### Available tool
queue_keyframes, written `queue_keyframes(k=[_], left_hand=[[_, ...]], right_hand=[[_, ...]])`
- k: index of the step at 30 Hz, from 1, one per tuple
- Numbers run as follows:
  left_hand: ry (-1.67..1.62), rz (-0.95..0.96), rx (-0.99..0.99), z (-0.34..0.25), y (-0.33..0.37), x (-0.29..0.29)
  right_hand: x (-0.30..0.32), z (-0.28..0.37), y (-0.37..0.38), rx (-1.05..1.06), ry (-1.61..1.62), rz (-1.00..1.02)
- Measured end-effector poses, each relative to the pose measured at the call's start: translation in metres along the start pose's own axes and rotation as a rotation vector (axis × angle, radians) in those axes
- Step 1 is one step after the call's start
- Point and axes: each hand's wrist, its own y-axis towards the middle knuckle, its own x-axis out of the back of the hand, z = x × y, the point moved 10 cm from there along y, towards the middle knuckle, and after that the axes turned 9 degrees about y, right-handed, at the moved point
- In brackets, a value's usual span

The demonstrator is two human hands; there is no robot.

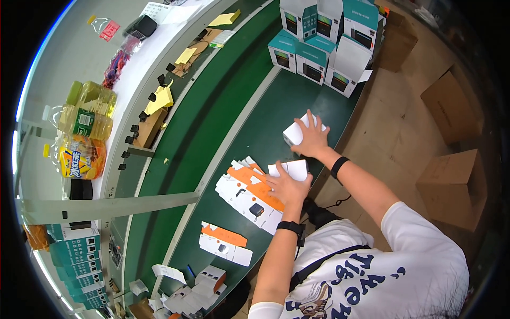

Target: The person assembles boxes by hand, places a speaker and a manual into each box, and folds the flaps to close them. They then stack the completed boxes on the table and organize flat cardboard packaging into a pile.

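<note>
My right hand (313, 139) lies spread over the top of a white box (293, 133) on the dark green bench (255, 135), its thumb by the box's lower-left side. Nearer to me, my left hand (289, 187) rests with fingers apart on a second white box (298, 168), which shows a seam across its top. Both hands are palm down. Flattened orange and white cartons (241, 194) lie in an overlapping pile beside my left hand. A smaller pair of flat orange and white cartons (226, 245) lies further toward the lower left.
Teal and white boxes (311, 58) stand stacked at the bench's far end, some with raised flaps. A green conveyor belt (207, 95) runs alongside, below a shelf with drink bottles (87, 119). Brown cartons (451, 181) stand on the floor at right. More small boxes (210, 279) lie at lower left.
</note>
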Motion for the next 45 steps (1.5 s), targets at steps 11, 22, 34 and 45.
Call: queue_keyframes(k=[11,22,34,45], left_hand=[[-0.238,-0.082,0.206,0.001,0.082,-0.006],[-0.496,-0.214,-0.142,0.212,-0.008,0.011],[-0.749,-0.535,0.631,0.474,-0.299,0.037],[-0.979,-0.454,0.683,0.512,-0.366,0.006]], right_hand=[[-0.003,-0.037,0.002,0.050,0.158,-0.040],[-0.041,0.067,-0.133,0.516,0.804,0.295],[-0.310,0.252,-0.265,0.730,0.497,0.723],[-0.339,0.294,-0.255,0.348,0.306,0.377]])
